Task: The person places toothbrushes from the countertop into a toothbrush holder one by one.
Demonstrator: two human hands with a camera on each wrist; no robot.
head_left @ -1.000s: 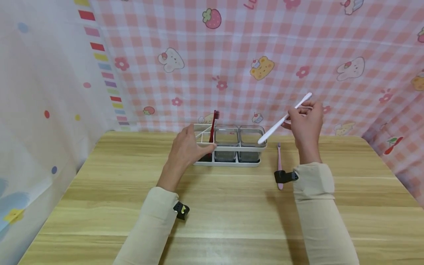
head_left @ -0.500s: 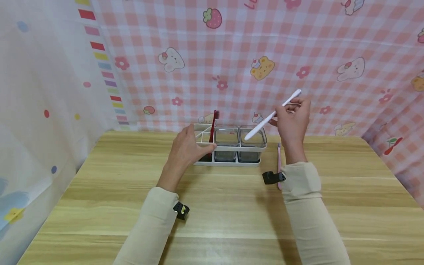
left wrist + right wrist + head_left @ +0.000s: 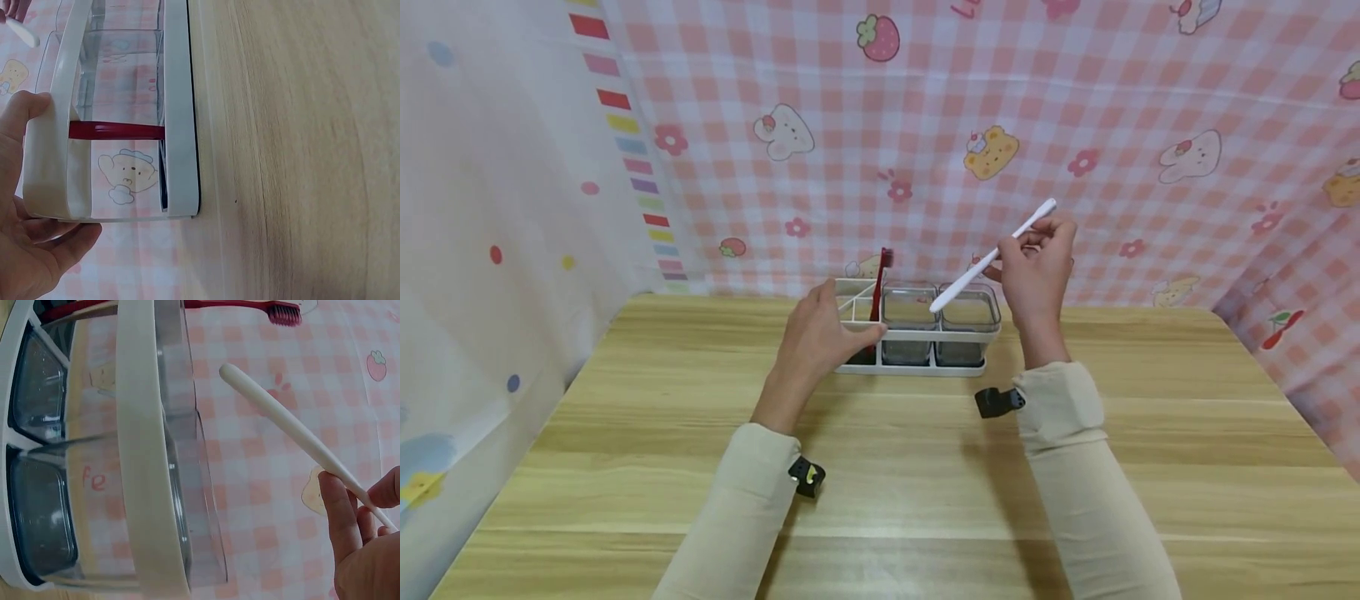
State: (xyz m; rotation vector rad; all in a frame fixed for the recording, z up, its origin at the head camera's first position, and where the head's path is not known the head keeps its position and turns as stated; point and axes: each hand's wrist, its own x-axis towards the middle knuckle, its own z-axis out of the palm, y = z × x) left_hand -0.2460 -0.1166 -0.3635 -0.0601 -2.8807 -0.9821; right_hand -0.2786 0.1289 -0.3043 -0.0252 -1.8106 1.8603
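A white rack point(image 3: 925, 336) with a divided section at its left and two clear cups point(image 3: 967, 310) stands at the table's back. My left hand point(image 3: 815, 343) grips the rack's left end, thumb on the front rail, fingers round the far side. A red toothbrush point(image 3: 877, 287) stands upright in the divided section, its head above the rim. Between the fingertips of my right hand point(image 3: 1039, 271) a white toothbrush point(image 3: 973, 271) is pinched, slanting down to the left; its lower end is over the cups. In the right wrist view that end point(image 3: 234, 375) touches nothing.
A wooden table point(image 3: 880, 500) carries the rack near its back edge. Behind it hangs a pink checked cloth point(image 3: 910, 108), with a pale patterned cloth point(image 3: 497, 192) at the left. My right forearm point(image 3: 1090, 467) now covers where a pink toothbrush lay.
My right hand has moved left with the white toothbrush, bringing its lower end across the right cup. The pink toothbrush has gone out of sight behind the right arm. My left hand keeps its grip.
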